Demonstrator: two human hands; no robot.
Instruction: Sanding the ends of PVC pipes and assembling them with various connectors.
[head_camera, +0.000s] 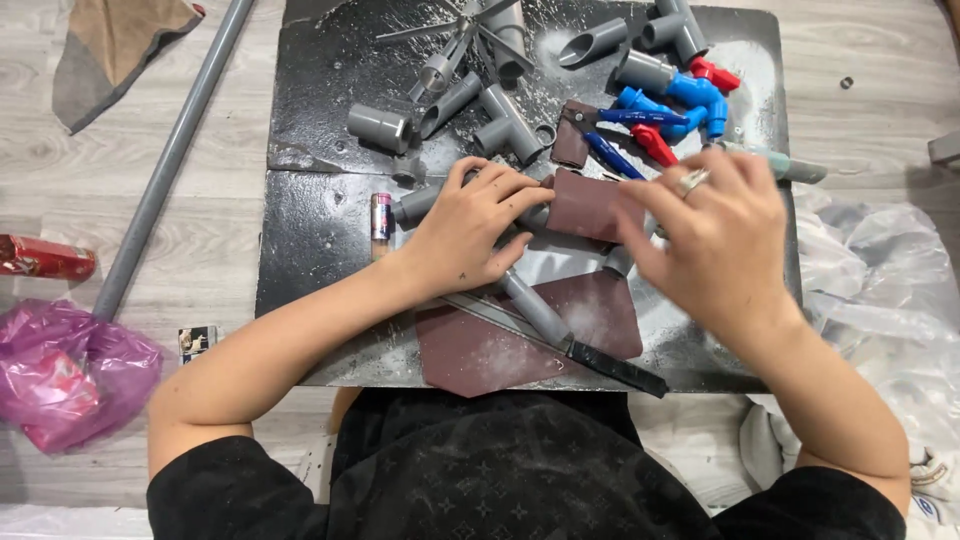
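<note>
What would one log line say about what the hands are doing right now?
left hand: gripping grey plastic pipe | right hand: pressing maroon sandpaper piece over pipe | surface: dusty black board

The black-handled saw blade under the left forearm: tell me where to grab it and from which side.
Grip the saw blade by its black taped handle, coming from the near right corner of the black board. That end lies free and pointing outward, while the bare metal end runs under a grey pipe and the left hand.
</note>
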